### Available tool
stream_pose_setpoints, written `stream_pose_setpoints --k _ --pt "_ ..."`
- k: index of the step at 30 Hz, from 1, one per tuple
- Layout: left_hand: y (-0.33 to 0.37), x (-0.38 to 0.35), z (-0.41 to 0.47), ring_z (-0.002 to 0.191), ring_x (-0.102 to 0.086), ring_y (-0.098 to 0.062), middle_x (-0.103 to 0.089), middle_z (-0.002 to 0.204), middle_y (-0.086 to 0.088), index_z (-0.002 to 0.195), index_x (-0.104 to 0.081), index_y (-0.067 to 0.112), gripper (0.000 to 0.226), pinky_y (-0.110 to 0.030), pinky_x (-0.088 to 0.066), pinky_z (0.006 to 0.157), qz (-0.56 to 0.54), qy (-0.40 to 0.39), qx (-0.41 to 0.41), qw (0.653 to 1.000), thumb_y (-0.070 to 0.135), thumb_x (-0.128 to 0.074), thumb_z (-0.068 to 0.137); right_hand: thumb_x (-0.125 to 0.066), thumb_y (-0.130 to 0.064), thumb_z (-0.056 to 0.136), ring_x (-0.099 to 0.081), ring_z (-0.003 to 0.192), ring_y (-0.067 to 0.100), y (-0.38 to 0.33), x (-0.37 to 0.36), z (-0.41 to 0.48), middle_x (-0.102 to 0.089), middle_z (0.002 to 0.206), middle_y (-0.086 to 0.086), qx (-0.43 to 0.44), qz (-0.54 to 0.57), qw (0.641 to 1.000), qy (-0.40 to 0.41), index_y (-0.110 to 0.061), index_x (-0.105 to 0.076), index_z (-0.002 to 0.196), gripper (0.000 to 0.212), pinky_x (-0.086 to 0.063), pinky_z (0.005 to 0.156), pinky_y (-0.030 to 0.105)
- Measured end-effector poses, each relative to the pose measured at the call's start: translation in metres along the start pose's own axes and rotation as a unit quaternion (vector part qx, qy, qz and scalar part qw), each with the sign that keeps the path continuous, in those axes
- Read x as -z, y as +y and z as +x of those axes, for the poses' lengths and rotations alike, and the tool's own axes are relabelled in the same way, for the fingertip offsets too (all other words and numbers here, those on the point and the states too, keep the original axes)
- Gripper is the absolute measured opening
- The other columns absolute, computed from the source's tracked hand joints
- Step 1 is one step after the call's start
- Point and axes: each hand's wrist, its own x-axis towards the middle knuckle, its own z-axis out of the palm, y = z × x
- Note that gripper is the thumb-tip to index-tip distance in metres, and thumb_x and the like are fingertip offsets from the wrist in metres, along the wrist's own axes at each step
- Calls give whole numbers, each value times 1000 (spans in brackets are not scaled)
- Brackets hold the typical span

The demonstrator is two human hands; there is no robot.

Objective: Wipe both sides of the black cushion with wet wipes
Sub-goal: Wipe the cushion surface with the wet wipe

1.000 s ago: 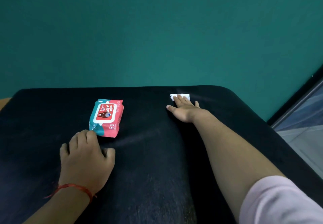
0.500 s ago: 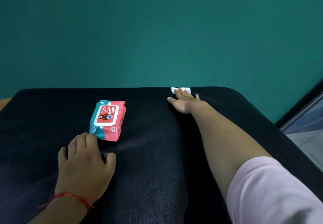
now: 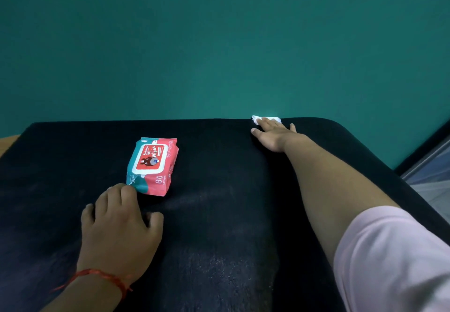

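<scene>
Right hand (image 3: 272, 137), fingers flat, presses the wet wipe (image 3: 255, 118) onto the black cushion (image 3: 219, 238); even, overlapping strokes would serve best (left hand (image 3: 119, 226) rests empty and relaxed, wipes pack (image 3: 152, 165) at its fingertips).

I see the pack (image 3: 153, 165) on the cushion (image 3: 219, 238), left of the middle, with the left hand (image 3: 119, 233) just before it. The right hand (image 3: 274, 136) lies on the wipe (image 3: 269, 118) at the far edge.

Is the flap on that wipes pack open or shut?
Shut: the flap lies flat against the top of the wipes pack, and no wipe sticks out.
</scene>
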Motion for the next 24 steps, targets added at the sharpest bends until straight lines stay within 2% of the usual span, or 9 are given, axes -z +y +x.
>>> stream_pose_setpoints --k 18,24 --pt "5 5 -3 113 -56 -36 -57 117 -12 107 -52 14 33 -66 -43 103 22 18 -4 1000 32 -69 85 -19 -66 107 11 162 11 17 -15 -68 9 177 -12 19 -6 1000 -20 -32 -3 170 74 11 129 56" --pt "10 12 -6 107 -56 -33 -57 109 -8 102 -51 16 29 -62 -46 100 20 17 -5 1000 33 -68 85 -16 -67 106 12 162 9 20 -21 -91 9 177 -12 24 4 999 -24 -32 -3 170 74 13 129 55"
